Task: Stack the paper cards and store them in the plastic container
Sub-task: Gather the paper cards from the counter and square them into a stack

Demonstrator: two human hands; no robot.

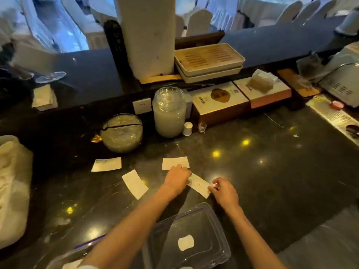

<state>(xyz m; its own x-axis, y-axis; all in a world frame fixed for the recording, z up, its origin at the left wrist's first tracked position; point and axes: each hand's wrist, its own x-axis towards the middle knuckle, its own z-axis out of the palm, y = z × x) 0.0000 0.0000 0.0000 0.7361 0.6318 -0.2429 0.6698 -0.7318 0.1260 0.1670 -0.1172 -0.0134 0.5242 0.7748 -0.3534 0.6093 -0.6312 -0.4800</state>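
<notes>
Several white paper cards lie on the dark stone counter. One card (pixel 200 185) sits tilted between my hands; my left hand (pixel 177 179) presses its left end and my right hand (pixel 223 191) pinches its right end. Another card (pixel 174 162) lies just beyond my left hand, touching its fingertips. Two more rest to the left: a tilted card (pixel 135 184) and a far card (pixel 106 164). A clear plastic container (pixel 211 226) with a white label stands near the front edge, under my forearms.
Behind the cards stand a round glass bowl (pixel 121 133), a tall lidded glass jar (pixel 169 112), a small white bottle (pixel 188 128) and flat boxes (pixel 219 101). A white cloth bundle (pixel 13 187) lies at the left. Stacked trays (pixel 208 63) sit on the raised ledge.
</notes>
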